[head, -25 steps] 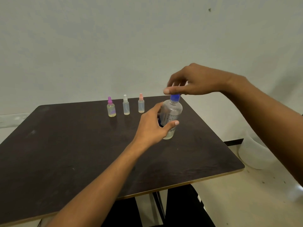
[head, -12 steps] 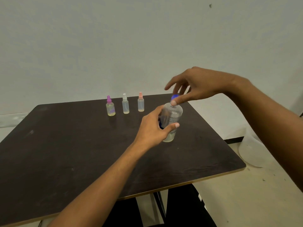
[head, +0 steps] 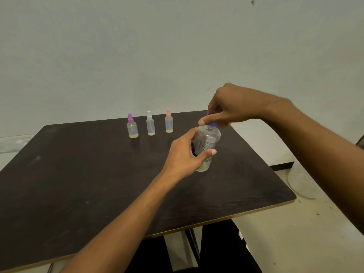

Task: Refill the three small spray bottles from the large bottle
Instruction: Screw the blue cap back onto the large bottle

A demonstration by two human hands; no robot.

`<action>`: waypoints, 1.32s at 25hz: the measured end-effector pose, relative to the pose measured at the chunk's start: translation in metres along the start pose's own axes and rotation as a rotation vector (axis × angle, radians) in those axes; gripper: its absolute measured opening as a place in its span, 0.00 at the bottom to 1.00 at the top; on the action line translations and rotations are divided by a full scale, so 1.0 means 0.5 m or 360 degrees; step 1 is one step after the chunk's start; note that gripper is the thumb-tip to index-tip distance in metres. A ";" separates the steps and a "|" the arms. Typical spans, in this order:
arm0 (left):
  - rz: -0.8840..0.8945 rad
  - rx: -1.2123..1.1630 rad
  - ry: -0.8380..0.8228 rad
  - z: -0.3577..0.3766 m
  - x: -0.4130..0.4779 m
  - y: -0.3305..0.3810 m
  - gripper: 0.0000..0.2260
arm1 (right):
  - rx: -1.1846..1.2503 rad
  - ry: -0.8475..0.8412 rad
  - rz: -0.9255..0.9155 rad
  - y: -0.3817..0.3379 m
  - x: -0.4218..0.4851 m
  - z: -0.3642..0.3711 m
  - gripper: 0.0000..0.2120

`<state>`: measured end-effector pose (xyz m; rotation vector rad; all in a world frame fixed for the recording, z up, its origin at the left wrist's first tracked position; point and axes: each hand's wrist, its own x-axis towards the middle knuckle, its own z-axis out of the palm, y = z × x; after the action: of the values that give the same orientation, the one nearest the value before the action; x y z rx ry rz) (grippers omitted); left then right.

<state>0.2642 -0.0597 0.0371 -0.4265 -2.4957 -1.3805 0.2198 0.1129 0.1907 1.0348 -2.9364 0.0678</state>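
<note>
A dark tabletop point(head: 78, 184) carries everything. The large bottle point(head: 206, 143) stands upright right of centre, the left hand point(head: 185, 154) wrapped around its body. The right hand point(head: 234, 107) pinches its blue cap point(head: 212, 125) with closed fingers point(head: 206, 120). Three spray bottles stand behind in a row: purple-topped point(head: 132, 127), white-topped point(head: 150, 124), pink-topped point(head: 169, 121).

L arm reaches fwd from bottom centre, forearm bare, wrist straight. Left hand point(head: 184, 154) wraps the clear plastic large bottle point(head: 206, 143) at mid-body, thumb across the near side, fingers curled behind. R arm comes in from the right edge, elbow high, wrist bent down. Right hand point(head: 234, 107) sits over the bottle's blue screw cap point(head: 212, 125), thumb and fingertips pinching it, knuckles up.
</note>
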 end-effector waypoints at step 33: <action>-0.0029 -0.0055 0.0019 0.016 0.024 -0.012 0.35 | 0.0468 0.0465 0.0211 0.058 -0.042 0.100 0.33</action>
<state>0.2501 -0.0541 0.0326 -0.4021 -2.4759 -1.4306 0.2176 0.1461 0.1391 0.7724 -2.7707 0.6144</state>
